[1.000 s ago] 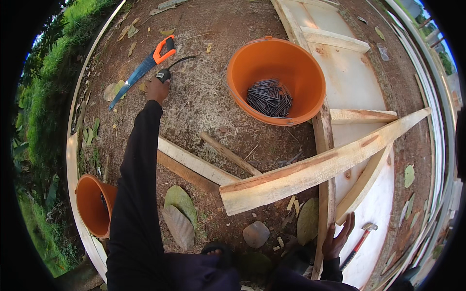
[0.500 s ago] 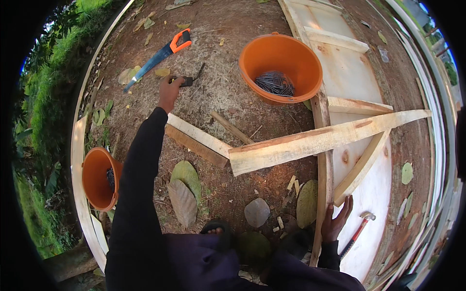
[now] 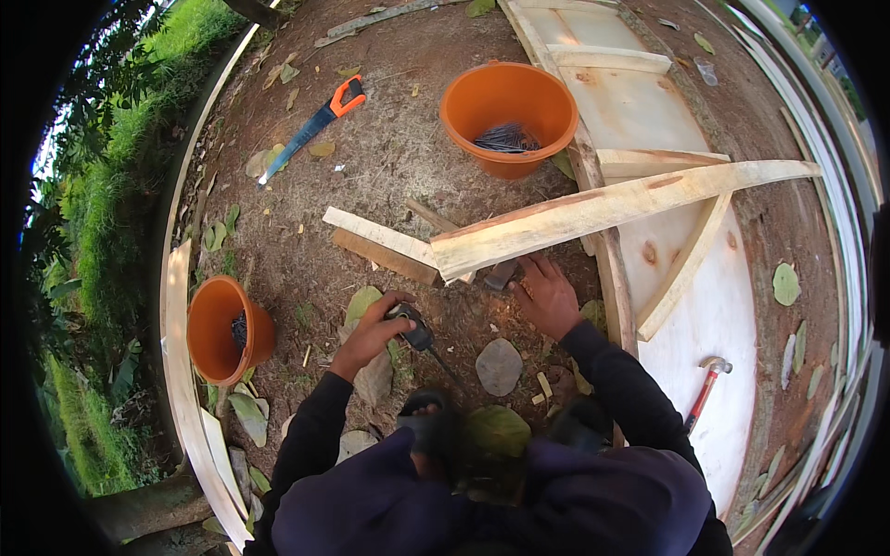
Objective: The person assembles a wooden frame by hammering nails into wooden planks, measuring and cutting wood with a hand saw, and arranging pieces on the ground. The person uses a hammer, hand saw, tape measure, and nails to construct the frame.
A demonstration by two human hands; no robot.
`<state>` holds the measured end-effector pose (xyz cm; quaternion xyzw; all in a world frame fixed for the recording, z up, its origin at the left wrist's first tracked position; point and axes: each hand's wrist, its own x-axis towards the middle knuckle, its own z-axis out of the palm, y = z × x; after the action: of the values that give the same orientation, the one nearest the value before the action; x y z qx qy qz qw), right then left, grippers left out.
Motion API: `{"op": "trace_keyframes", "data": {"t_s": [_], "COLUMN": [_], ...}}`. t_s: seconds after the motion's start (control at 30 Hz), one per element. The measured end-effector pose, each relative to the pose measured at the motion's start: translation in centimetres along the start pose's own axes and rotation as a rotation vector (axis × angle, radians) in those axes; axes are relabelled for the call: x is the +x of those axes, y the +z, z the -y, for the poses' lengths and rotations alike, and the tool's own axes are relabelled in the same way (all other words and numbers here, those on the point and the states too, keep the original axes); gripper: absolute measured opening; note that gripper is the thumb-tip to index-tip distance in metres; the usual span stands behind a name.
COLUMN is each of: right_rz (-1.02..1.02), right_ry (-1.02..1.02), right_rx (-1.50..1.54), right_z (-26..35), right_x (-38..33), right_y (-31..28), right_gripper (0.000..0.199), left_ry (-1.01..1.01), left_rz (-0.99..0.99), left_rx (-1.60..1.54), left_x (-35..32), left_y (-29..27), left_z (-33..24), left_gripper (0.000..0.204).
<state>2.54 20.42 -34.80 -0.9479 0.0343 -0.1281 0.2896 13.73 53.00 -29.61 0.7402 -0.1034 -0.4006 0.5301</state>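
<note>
Left hand (image 3: 371, 337): my fingers clamp the black tape measure (image 3: 419, 332), its body jutting right | Right hand (image 3: 551, 298): dark block (image 3: 501, 274) by my fingertips, grip I cannot tell

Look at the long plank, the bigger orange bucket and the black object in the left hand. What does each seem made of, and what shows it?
Long plank: bare wood, pale with brown streaks.
Bigger orange bucket: probably plastic, smooth and evenly coloured.
Black object in the left hand: perhaps dull plastic or rubber; dark, too small to settle.
</note>
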Motion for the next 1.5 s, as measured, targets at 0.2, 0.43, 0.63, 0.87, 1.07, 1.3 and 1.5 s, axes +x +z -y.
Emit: {"op": "trace_keyframes", "data": {"t_s": [0.2,0.43,0.63,0.87,1.07,1.3,1.5], "right_rz": [0.083,0.092,0.256,0.23,0.186,-0.145,-0.09], "right_ry": [0.101,0.314,0.385,0.682,0.633,0.568,0.734], "right_rx": [-0.259,0.128,0.186,0.858,1.016,1.09,0.918], "right_z": [-0.9,1.4,2.4,4.5,4.7,4.4,3.6], "right_x": [1.8,-1.3,-9.8,-12.4,-9.4,-7.2,-9.5], "right_y": [5.6,2.8,-10.7,-20.6,-20.2,-17.1,-16.0], "right_gripper": [0.06,0.048,0.034,0.023,0.02,0.028,0.026], "left_ry": [0.085,0.058,0.155,0.132,-0.046,0.117,0.307], "left_rz": [0.158,-0.128,-0.367,0.194,0.64,0.195,-0.041], "left_rx": [0.271,-0.071,-0.181,-0.209,-0.632,-0.824,-0.879], "left_x": [-1.7,0.0,3.9,1.5,-1.3,-1.8,5.8], "left_y": [8.8,5.0,4.2,7.8,7.4,0.6,-1.0], "left_z": [2.1,4.2,1.4,-2.5,-3.7,-7.9,-12.7], "left_gripper": [0.061,0.039,0.023,0.039,0.049,0.037,0.037]}}
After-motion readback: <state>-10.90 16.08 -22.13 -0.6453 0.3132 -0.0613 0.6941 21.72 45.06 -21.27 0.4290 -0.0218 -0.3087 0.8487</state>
